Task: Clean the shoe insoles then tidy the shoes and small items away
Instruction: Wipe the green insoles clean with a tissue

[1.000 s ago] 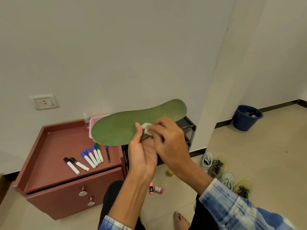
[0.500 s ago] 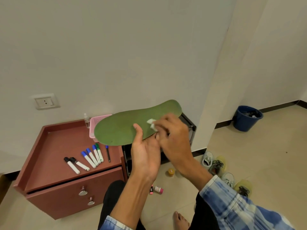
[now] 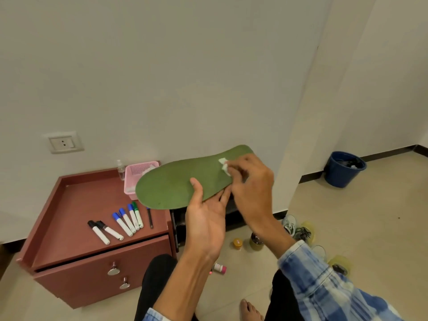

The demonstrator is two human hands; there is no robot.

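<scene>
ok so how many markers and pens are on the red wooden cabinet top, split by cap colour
black-capped white markers: 2
blue-capped white markers: 3
green-capped white marker: 1
thin dark pen: 1
total: 7

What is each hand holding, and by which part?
Left hand holds the green insole mid-length, thumb on top; right hand pinches a white wipe against it.

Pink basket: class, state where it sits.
In the head view, left of centre, the pink basket sits on the cabinet at its back right corner, beside the clear bottle, partly behind the green insole.
</scene>
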